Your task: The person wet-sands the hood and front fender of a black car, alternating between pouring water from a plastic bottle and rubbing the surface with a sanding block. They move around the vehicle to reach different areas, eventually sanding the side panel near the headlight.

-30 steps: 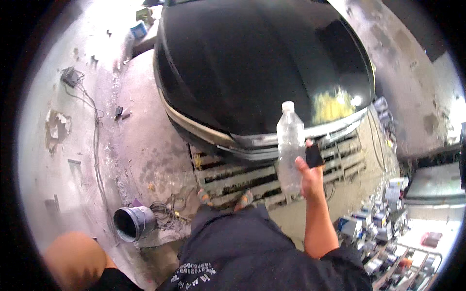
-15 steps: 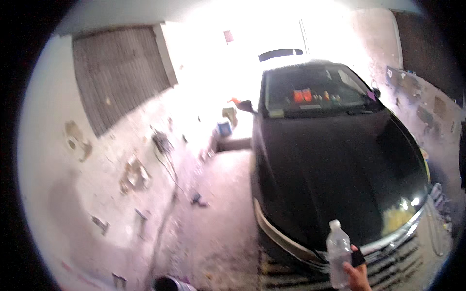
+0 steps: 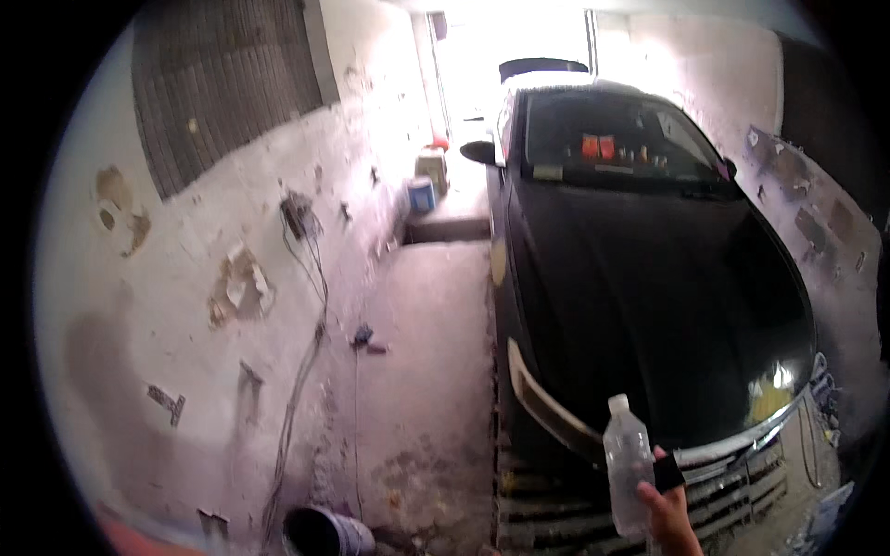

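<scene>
A clear plastic bottle with a white cap stands upright in front of the car's bonnet, gripped in my right hand. The thumb lies across the bottle's side. A small flat black piece is also against that hand, beside the bottle; its kind cannot be made out. Beyond them is a black car, its nose toward me, with a yellowish patch on the front corner of the bonnet. My left hand is out of view.
A bucket stands at the lower edge. A dark tool with a cord lies on the floor by the left wall. Farther back, a blue-and-white pail stands near a floor pit. A slatted grate lies under the car's front.
The view has tilted down and shifted, so the car and wall sit higher. The bottle stays in my right hand, slightly farther left and higher in the picture.
</scene>
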Motion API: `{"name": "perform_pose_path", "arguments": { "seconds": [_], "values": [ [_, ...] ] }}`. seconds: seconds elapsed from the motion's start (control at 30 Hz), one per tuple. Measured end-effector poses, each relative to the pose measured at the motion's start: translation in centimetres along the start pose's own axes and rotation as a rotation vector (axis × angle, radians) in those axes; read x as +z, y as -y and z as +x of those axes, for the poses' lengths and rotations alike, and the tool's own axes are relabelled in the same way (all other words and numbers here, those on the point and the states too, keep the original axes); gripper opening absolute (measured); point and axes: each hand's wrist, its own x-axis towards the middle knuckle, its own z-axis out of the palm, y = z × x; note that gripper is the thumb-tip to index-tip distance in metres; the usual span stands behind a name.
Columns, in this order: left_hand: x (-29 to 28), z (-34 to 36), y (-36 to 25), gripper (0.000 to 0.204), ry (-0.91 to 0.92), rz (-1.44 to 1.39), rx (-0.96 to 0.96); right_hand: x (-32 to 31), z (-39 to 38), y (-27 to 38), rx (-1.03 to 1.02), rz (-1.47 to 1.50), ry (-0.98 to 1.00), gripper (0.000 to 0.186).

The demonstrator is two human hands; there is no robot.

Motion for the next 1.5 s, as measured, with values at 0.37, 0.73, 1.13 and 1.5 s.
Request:
{"name": "perform_pose_path", "arguments": {
  "seconds": [0.37,0.73,1.13,1.5],
  "values": [
    [-16.4,-0.5,-3.5,0.046,-0.353,0.198,0.522,12.4,4.2,-3.8,0.083,-0.094,0.058,0.076],
    [-23.1,5.1,-6.6,0.036,-0.376,0.547,0.519,20.4,12.7,-8.1,0.216,-0.173,0.322,0.077],
    [-0.8,2.1,15.0,0.067,-0.132,-0.360,-0.690,35.0,17.4,-11.8,0.077,-0.365,0.926,0.087],
    [-8.2,1.5,21.4,0.080,-0.384,-0.749,-0.610,43.6,12.3,-17.1,0.161,-0.386,1.319,0.053]
  ]
}}
